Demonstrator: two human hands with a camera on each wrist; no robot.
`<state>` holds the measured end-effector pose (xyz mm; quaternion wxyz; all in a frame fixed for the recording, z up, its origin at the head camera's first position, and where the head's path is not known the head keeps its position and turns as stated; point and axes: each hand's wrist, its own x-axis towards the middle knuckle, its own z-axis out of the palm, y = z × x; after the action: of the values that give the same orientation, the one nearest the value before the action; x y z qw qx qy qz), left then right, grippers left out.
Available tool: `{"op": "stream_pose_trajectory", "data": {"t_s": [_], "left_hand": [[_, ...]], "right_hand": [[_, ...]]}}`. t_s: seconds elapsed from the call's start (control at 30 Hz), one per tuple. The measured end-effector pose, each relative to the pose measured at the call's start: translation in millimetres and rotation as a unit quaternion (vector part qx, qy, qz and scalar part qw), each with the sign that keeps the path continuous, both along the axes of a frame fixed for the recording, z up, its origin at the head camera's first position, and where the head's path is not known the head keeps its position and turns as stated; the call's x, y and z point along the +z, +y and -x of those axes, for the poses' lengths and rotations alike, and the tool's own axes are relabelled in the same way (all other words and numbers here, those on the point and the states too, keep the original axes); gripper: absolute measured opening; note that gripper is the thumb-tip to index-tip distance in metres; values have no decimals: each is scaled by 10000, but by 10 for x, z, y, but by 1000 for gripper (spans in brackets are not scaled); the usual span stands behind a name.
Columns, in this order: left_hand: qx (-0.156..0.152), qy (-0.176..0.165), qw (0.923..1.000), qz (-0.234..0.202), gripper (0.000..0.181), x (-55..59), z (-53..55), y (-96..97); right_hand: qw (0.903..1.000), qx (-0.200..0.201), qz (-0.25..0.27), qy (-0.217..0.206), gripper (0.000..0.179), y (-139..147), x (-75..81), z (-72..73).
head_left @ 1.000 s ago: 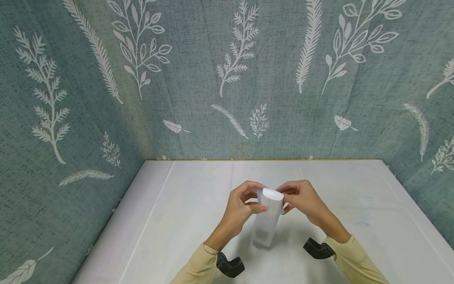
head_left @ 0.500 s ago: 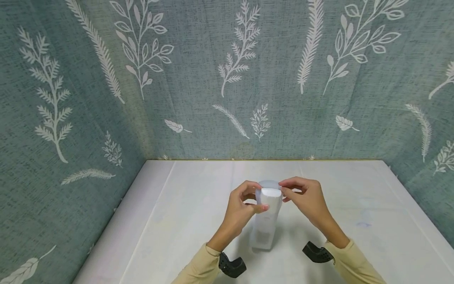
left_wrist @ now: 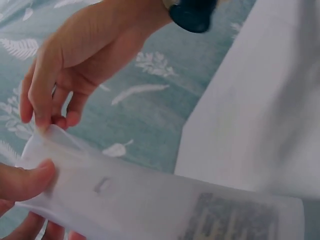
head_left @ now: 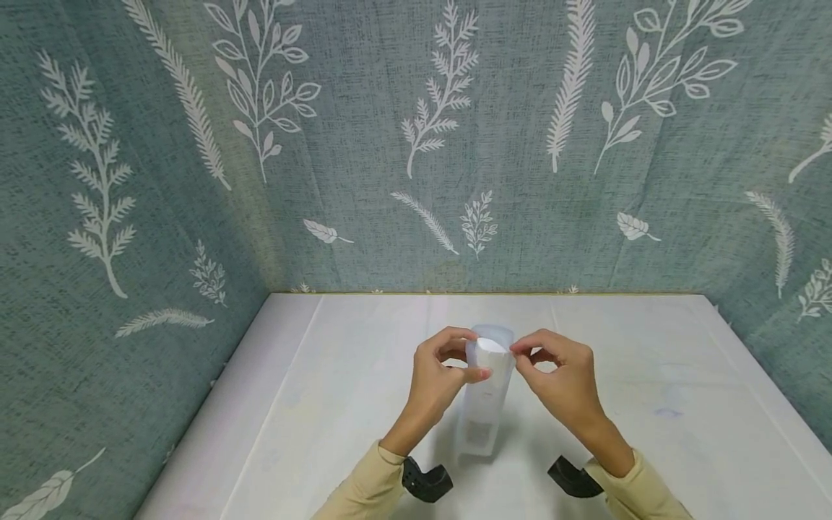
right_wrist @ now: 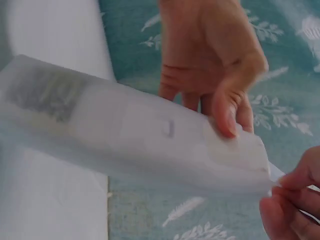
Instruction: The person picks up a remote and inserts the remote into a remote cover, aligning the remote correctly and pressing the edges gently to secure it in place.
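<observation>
A long white item stands tilted over the white table inside a frosted plastic sleeve. What kind of item it is cannot be made out. Through the film, a dark printed patch shows near its lower end. My left hand grips the upper part from the left, thumb on the near face and fingers behind. At the top right corner, my right hand pinches the sleeve's edge between thumb and fingertips. In the right wrist view a thin bit of film runs into that pinch.
The white table reaches back to a green-grey leaf-patterned cloth at the rear and sides. Black wrist mounts sit at both cuffs.
My right hand has shifted from the item's side to the sleeve's rim. Behind the white top, the sleeve's mouth has come into view and spread. My left hand keeps its grip.
</observation>
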<state>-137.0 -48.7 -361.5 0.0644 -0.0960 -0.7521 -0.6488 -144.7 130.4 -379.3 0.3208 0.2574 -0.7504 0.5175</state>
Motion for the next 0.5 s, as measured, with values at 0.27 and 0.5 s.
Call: {"op": "stream_pose_trajectory", "data": {"t_s": [0.27, 0.5], "left_hand": [[-27, 41, 9998, -213, 39, -227, 128, 12], [-179, -30, 9993, -341, 41, -323, 170, -1]], "right_hand": [[9996, -120, 232, 138, 25, -13, -143, 1], [9906, 552, 796, -967, 31, 26, -182, -5]]}}
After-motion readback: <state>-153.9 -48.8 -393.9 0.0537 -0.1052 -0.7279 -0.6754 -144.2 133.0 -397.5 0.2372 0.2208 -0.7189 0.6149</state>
